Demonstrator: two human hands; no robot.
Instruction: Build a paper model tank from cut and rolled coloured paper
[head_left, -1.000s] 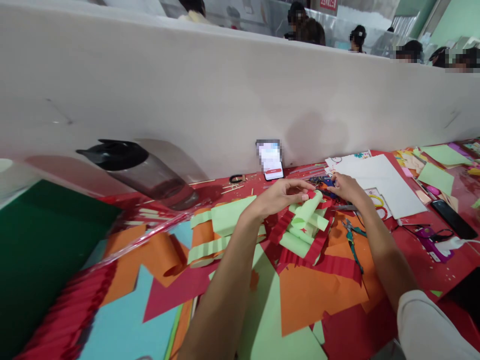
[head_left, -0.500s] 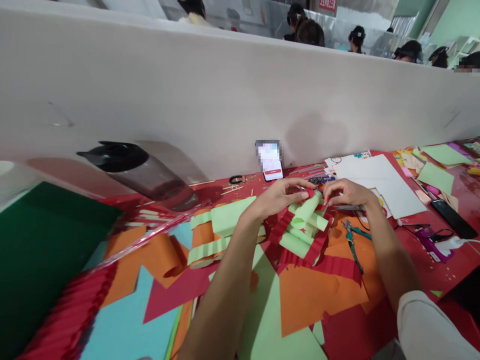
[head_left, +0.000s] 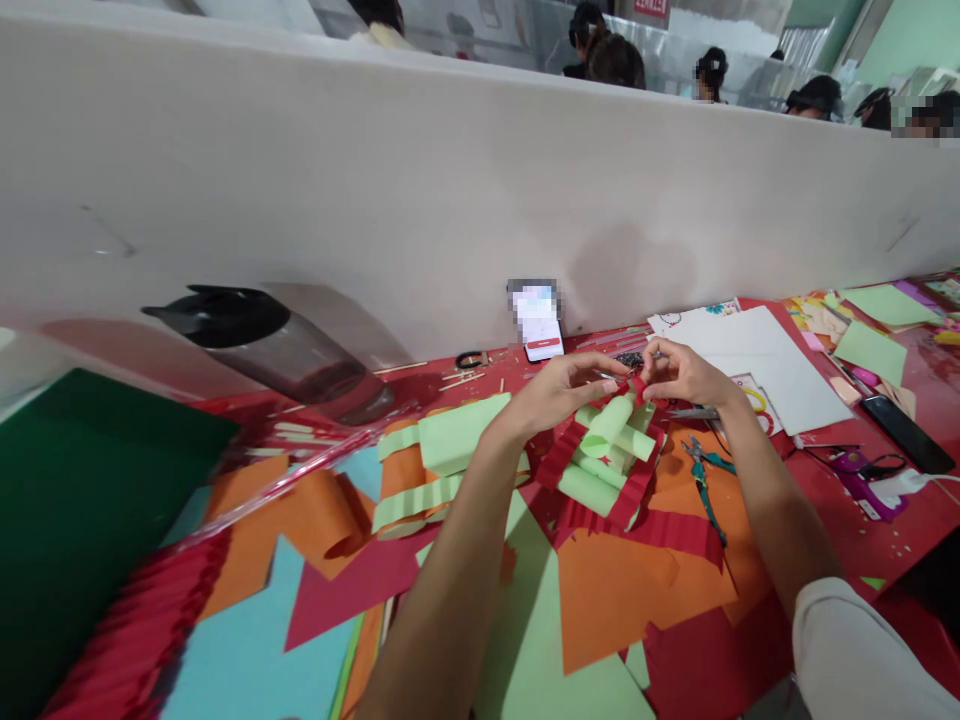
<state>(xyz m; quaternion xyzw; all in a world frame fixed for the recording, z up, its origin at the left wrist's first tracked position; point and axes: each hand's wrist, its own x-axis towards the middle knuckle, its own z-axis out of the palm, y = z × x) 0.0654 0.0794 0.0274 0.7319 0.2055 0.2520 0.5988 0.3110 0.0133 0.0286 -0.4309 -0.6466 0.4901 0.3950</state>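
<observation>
A green paper model [head_left: 592,490] with red pleated paper bands along its sides, shaped like a tank, lies in front of me. On top of it is a rolled green tube [head_left: 609,425]. My left hand [head_left: 566,395] reaches over its far left corner, fingers bent and closed on a small red paper piece [head_left: 636,386] behind the tube. From the other side my right hand [head_left: 686,376] pinches the same red piece between thumb and fingertips. The fingers partly hide the piece.
A similar green and orange paper model [head_left: 457,440] stands left. Pliers [head_left: 703,480] lie on orange paper [head_left: 637,590] at right. A phone [head_left: 541,325] leans on the white partition [head_left: 420,200], and a bottle [head_left: 292,350] tilts against it. Several people sit beyond.
My right hand has lifted slightly and moved a little away at the red piece, its fingers more raised. My left hand stays nearly in place. The view has shifted slightly.
</observation>
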